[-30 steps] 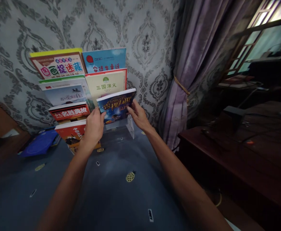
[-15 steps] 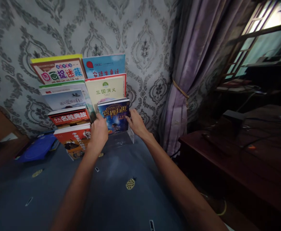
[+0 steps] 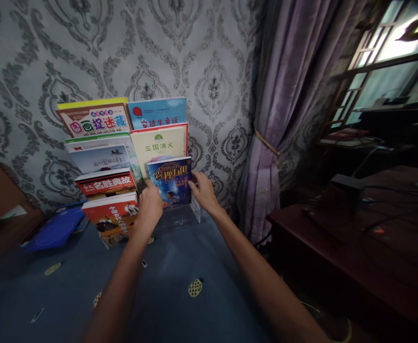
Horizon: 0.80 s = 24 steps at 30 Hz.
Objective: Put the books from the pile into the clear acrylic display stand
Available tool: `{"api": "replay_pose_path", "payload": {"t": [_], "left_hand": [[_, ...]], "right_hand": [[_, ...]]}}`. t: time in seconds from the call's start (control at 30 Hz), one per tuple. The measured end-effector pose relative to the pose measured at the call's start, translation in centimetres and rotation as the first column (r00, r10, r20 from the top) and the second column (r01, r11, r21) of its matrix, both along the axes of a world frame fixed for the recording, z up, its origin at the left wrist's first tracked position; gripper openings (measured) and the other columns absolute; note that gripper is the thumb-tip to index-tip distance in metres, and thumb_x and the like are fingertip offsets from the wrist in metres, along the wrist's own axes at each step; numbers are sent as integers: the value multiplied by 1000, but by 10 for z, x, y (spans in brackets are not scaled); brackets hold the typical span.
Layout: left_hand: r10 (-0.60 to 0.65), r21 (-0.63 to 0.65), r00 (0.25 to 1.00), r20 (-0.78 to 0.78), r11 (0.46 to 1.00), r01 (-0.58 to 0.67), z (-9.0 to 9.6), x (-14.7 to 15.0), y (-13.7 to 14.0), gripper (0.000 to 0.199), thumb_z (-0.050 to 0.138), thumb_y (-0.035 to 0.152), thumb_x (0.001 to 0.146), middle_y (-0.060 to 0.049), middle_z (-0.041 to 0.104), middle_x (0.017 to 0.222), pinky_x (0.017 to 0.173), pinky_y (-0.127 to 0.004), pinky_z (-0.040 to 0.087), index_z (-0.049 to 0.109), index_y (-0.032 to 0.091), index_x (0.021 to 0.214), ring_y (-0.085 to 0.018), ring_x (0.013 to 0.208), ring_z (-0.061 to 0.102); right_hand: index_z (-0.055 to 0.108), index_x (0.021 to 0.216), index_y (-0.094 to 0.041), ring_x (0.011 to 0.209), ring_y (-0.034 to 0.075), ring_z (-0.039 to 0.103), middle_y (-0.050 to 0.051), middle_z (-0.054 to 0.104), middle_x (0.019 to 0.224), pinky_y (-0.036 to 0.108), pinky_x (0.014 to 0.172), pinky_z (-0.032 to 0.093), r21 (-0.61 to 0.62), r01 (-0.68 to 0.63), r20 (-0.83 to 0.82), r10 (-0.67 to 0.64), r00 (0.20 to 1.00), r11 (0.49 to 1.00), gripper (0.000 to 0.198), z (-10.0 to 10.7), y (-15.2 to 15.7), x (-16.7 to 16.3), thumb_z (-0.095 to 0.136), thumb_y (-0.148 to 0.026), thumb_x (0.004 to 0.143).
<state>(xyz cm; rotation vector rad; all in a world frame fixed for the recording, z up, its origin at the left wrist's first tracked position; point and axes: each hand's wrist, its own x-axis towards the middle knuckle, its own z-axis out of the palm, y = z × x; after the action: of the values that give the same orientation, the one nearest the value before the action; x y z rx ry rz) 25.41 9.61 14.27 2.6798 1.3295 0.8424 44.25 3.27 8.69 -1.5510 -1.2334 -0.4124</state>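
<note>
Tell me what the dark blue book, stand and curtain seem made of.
Dark blue book: likely paper, judging by its white page edges; cover finish unclear.
Stand: probably smooth clear plastic, since the tabletop shows through.
Curtain: seemingly satiny fabric, with sheen along soft folds.

Head camera, one — worn by the person, facing forward and down over the blue-covered table [image 3: 166,305] to the patterned wall [image 3: 216,33]; near range — left hand [image 3: 150,204] and right hand [image 3: 204,193] about mid-frame, seen from behind.
</note>
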Motion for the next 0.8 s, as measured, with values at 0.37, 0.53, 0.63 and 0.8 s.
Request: {"api": "replay_pose_path", "payload": {"t": [0.37, 0.53, 0.63, 0.8], "left_hand": [[43, 28, 999, 19, 999, -44, 3, 1, 3, 22, 47, 7, 93, -20, 75, 100, 78, -37, 55, 50, 12, 114, -31, 94, 76], [50, 44, 999, 3, 998, -50, 0, 3, 5, 24, 49, 7, 91, -21, 75, 96, 75, -38, 56, 48, 12, 114, -33, 90, 76], [59, 43, 998, 19, 997, -60, -1, 5, 5, 27, 49, 4, 89, -21, 76, 94, 75, -37, 56, 48, 12, 114, -33, 91, 76], [25, 36, 999, 31, 999, -26, -2, 5, 6, 29, 54, 6, 88, -23, 75, 96, 74, -40, 56, 47, 10, 116, -35, 89, 76]], "right_hand": [[70, 112, -18, 96, 29, 67, 13, 72, 103, 46, 89, 54, 40, -9, -78, 12, 997, 999, 31, 1, 6, -9, 53, -18, 87], [72, 113, -20, 94, 27, 67, 11, 73, 102, 46, 91, 54, 71, -16, -81, 22, 996, 997, 33, 1, 7, -8, 53, -17, 86], [72, 113, -21, 93, 27, 67, 11, 73, 101, 45, 91, 54, 77, -11, -87, 18, 996, 997, 34, 0, 7, -8, 53, -18, 85], [73, 114, -20, 93, 27, 67, 11, 73, 102, 45, 91, 54, 74, -7, -95, 14, 995, 997, 34, 1, 7, -10, 53, -17, 86]]}}
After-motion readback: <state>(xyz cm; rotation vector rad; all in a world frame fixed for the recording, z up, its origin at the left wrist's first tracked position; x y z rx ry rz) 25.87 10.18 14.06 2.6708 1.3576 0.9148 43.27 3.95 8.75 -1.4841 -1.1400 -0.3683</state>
